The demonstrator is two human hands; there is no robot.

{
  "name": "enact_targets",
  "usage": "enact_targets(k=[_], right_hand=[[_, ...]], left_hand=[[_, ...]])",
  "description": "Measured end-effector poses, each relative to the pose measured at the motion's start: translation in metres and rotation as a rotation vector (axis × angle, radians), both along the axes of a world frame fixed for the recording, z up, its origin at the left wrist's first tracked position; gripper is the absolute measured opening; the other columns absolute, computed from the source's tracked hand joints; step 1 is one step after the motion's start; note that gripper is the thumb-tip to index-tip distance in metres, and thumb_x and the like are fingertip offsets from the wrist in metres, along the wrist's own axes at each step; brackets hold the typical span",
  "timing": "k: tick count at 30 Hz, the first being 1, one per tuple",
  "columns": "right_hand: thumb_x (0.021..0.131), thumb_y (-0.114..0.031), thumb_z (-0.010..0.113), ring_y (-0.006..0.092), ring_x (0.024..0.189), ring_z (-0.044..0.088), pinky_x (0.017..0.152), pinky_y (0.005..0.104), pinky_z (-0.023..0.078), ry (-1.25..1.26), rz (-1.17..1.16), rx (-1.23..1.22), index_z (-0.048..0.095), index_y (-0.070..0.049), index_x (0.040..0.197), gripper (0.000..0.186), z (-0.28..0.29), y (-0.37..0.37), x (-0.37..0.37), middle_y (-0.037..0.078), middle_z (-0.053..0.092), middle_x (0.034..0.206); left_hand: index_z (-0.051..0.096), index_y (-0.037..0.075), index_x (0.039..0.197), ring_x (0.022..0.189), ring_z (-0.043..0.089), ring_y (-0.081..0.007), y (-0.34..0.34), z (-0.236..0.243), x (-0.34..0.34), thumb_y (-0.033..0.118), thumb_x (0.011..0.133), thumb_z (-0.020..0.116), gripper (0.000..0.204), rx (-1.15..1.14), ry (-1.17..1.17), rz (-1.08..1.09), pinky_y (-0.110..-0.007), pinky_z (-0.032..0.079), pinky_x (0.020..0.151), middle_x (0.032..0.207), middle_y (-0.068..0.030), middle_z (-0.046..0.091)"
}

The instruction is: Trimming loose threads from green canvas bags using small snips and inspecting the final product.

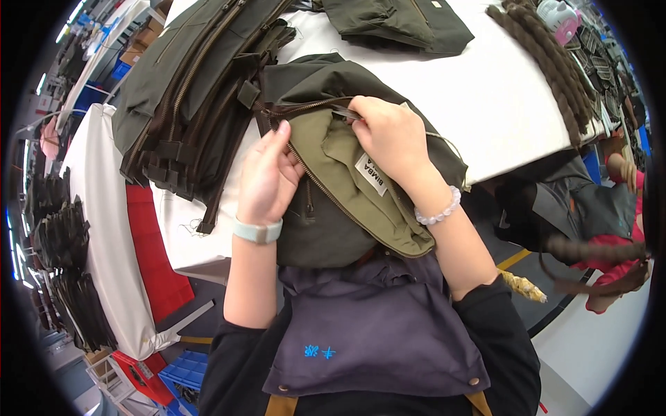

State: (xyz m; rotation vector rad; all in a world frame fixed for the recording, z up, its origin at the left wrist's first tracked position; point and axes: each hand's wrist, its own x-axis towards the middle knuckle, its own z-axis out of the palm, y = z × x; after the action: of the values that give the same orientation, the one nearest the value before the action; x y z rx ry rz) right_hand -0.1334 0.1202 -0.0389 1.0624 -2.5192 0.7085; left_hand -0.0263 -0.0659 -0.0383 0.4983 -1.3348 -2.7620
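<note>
A dark green bag (326, 239) lies at the table's near edge with its long zipper undone, showing an olive lining (316, 142) and a white sewn-in label (371, 173). My left hand (267, 180) pinches the zipped edge on the left, thumb up and fingers curled in. Over the far end of the opening, my right hand (390, 135) is closed around small metal thread snips (345, 112). Only their grey blades show, beside the zipper tape; the handles are hidden in my fist.
A stack of similar green zippered pieces (187, 83) lies on the left of the white table (499, 90). Another green bag (395, 24) is at the far side, and brown braided straps (548, 69) lie far right. Another person's arm (617, 270) shows at right.
</note>
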Motion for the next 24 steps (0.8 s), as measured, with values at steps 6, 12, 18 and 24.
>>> enact_targets(k=[6,12,18,24], right_hand=[[0.092,-0.019,0.063,0.029,0.074,0.069,0.065,0.0414,0.053,-0.267,0.107,-0.252,0.059,-0.006,0.106,0.019,0.014,0.008,0.02,0.011,0.069,0.086],[0.095,-0.018,0.066,0.0287,0.071,0.067,0.061,0.0365,0.052,-0.331,0.112,-0.343,0.057,-0.003,0.11,0.023,0.008,0.017,0.031,0.013,0.066,0.082],[0.077,-0.007,0.085,0.0192,0.058,0.064,0.053,0.0286,0.05,-0.027,0.407,-0.325,0.07,-0.002,0.098,0.027,0.012,0.019,0.039,0.009,0.065,0.076],[0.078,-0.006,0.083,0.0223,0.071,0.071,0.064,0.0281,0.057,-0.281,0.25,-0.388,0.069,0.001,0.097,0.025,0.001,0.014,0.032,0.011,0.072,0.087]], left_hand=[[0.011,0.009,0.161,0.101,0.063,-0.0207,0.065,-0.004,0.033,-0.008,0.088,0.07,0.095,-0.833,0.275,0.394,-0.03,0.053,0.086,0.126,-0.0158,0.054],[0.053,-0.001,0.135,0.09,0.066,-0.0164,0.047,0.0,0.026,-0.001,0.094,0.068,0.044,-1.331,0.132,0.174,-0.025,0.053,0.08,0.1,-0.0091,0.065],[0.056,-0.004,0.126,0.097,0.063,-0.0075,0.039,-0.013,0.015,-0.001,0.098,0.064,0.03,-0.589,0.164,0.228,-0.022,0.052,0.082,0.11,-0.0083,0.066],[0.056,-0.003,0.128,0.098,0.064,-0.0086,0.041,-0.022,0.015,-0.003,0.099,0.061,0.03,-0.397,0.178,0.282,-0.021,0.053,0.086,0.112,-0.009,0.067]])
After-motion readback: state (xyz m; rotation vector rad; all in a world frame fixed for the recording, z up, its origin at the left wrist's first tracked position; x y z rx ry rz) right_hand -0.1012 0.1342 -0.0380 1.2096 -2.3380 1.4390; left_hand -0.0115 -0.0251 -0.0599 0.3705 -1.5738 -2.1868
